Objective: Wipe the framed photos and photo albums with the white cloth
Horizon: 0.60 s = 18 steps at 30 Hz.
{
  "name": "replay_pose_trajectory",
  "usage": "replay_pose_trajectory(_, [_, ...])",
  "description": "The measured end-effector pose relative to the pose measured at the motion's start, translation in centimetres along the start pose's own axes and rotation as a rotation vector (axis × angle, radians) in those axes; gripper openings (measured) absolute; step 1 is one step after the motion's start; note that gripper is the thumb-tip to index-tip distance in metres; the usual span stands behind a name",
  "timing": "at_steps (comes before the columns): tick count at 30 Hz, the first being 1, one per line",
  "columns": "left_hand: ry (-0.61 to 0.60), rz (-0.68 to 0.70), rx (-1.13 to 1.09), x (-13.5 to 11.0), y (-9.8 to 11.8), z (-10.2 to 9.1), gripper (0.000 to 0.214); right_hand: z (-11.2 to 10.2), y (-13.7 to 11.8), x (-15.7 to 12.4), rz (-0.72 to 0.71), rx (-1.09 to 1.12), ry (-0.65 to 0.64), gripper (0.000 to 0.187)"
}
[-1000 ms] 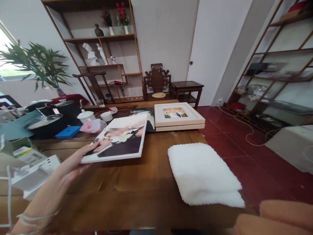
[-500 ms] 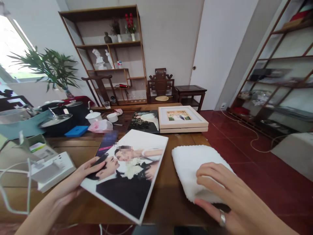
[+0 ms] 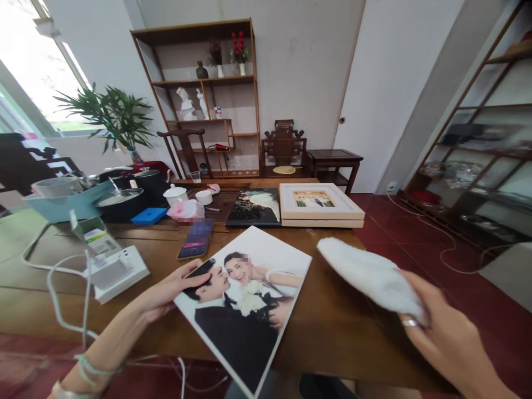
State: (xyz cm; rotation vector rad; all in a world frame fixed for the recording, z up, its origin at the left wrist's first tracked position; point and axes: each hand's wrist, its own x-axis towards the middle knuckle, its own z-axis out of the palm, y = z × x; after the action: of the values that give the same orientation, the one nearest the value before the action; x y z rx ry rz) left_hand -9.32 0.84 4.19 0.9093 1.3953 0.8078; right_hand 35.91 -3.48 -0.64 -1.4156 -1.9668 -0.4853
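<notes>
A white-edged wedding photo panel (image 3: 249, 302) lies on the wooden table (image 3: 332, 332), its near corner jutting over the front edge. My left hand (image 3: 166, 291) grips the panel's left edge, thumb on top of the picture. My right hand (image 3: 440, 338), with a ring on one finger, is closed on a folded white fluffy cloth (image 3: 369, 274) and holds it lifted off the table to the right of the panel.
Behind the panel lie a phone (image 3: 195, 239), a dark photo print (image 3: 255, 208) and stacked framed pictures (image 3: 318, 205). At the left are a white box (image 3: 116, 270) with cables, pots, a teapot and a blue tray. Shelves, chairs and red floor surround the table.
The photo panel has come down from the air to lie near me on the table. My right hand came in, took the white cloth and lifted it.
</notes>
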Motion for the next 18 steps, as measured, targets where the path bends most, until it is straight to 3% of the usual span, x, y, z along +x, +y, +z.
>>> replay_pose_trajectory(2, [-0.081, 0.010, 0.085, 0.7, 0.4, 0.1, 0.044, -0.2, 0.2, 0.2, 0.113, -0.062, 0.153, 0.027])
replay_pose_trajectory(3, [-0.119, 0.015, 0.128, 1.2, 0.8, 0.3, 0.043, -0.2, 0.2, 0.4, 0.092, -0.071, 0.231, 0.022])
replay_pose_trajectory(6, [-0.240, 0.096, 0.289, 2.9, 2.1, 1.6, 0.040, 0.3, -0.6, 1.3, -0.187, -0.041, 0.295, 0.015])
replay_pose_trajectory(9, [-0.311, 0.170, 0.394, 5.1, 3.3, 3.3, 0.040, 0.5, -2.0, 2.7, -0.478, -0.009, 0.119, 0.023])
replay_pose_trajectory(11, [-0.303, 0.146, 0.463, 6.6, 3.6, 4.2, 0.046, 0.5, -3.0, 3.5, -0.580, 0.020, 0.023, 0.033])
replay_pose_trajectory(14, [-0.188, 0.169, 0.556, 8.9, 3.7, 5.1, 0.051, 0.5, -4.0, 4.4, -0.523, 0.069, -0.204, 0.044])
replay_pose_trajectory(16, [-0.075, 0.337, 0.631, 10.2, 3.6, 5.6, 0.047, 0.7, -4.5, 4.9, -0.418, 0.105, -0.349, 0.048])
replay_pose_trajectory(18, [0.097, 0.517, 0.731, 11.2, 3.4, 6.2, 0.043, 1.3, -5.0, 5.3, -0.344, 0.115, -0.417, 0.049])
